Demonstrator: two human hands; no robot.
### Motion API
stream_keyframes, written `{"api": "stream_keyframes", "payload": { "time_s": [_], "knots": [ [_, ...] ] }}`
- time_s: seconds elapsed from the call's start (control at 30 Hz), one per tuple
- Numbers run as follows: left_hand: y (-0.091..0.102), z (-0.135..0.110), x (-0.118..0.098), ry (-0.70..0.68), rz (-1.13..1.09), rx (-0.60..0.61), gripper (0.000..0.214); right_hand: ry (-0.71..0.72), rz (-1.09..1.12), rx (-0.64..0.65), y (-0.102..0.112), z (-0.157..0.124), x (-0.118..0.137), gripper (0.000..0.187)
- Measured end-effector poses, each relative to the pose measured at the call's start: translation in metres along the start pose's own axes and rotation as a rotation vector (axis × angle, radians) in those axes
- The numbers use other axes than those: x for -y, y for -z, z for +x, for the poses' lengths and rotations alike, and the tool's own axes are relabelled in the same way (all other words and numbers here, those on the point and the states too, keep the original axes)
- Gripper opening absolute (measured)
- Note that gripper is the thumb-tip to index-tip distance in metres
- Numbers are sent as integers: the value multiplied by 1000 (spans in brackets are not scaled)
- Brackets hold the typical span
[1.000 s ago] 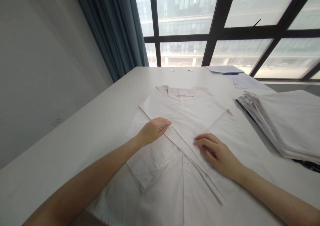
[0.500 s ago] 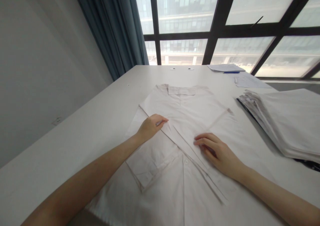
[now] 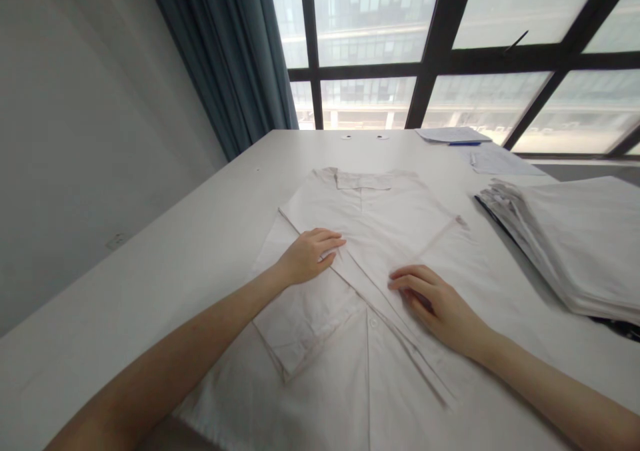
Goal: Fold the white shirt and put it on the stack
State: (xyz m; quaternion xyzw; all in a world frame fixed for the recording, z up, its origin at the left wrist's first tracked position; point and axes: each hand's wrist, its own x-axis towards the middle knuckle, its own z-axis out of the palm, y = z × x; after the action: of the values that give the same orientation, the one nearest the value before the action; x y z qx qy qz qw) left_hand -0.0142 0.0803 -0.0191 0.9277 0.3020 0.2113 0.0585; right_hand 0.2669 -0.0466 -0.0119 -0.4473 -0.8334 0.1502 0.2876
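Observation:
A white shirt (image 3: 320, 404) lies spread on the table with its collar (image 3: 363, 181) toward the window. Its sleeves (image 3: 310, 334) are folded diagonally across the front and cross near the middle. My left hand (image 3: 315, 254) rests on the crossed sleeves, fingers stretched out and nothing gripped. To the right, my right hand (image 3: 430, 298) lies on the shirt with its fingers loosely curved and apart, touching the cloth beside the sleeve edge. A small button (image 3: 373, 322) shows on the front placket below the crossing.
A stack of folded white cloth (image 3: 580, 238) lies on a dark base at the right. Papers (image 3: 453, 135) and a blue pen (image 3: 464, 144) are at the far right of the white table (image 3: 210, 218). A blue curtain (image 3: 235, 58) and a wall flank the left side.
My left hand has let go of the pinched sleeve cloth and opened, now lying flat slightly further right. My right hand has stayed in place.

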Motion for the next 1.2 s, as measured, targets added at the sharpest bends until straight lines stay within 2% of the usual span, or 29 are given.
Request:
{"api": "stream_keyframes", "payload": {
  "time_s": [0.2, 0.37, 0.6, 0.8, 1.03, 1.2],
  "knots": [
    [6, -2, -3, 80, 135, 245, 48, -6, -9, 20, 0, 0, 0, 30],
    [11, -1, 15, 173, 148, 355, 64, -20, -13, 46, 0, -1, 0, 31],
    [23, -8, 59, 380, 221, 353, 76, -27, -13, 57, -1, -1, -1, 30],
    [32, -13, 83, 584, 359, 363, 76, -16, -14, 62, -3, -1, -4, 31],
    [32, -15, 84, 652, 399, 316, 72, -14, -22, 52, -3, -1, -3, 31],
    [34, -7, 69, 608, 458, 329, 65, -32, -22, 41, -2, 0, -1, 30]
  ]
}}
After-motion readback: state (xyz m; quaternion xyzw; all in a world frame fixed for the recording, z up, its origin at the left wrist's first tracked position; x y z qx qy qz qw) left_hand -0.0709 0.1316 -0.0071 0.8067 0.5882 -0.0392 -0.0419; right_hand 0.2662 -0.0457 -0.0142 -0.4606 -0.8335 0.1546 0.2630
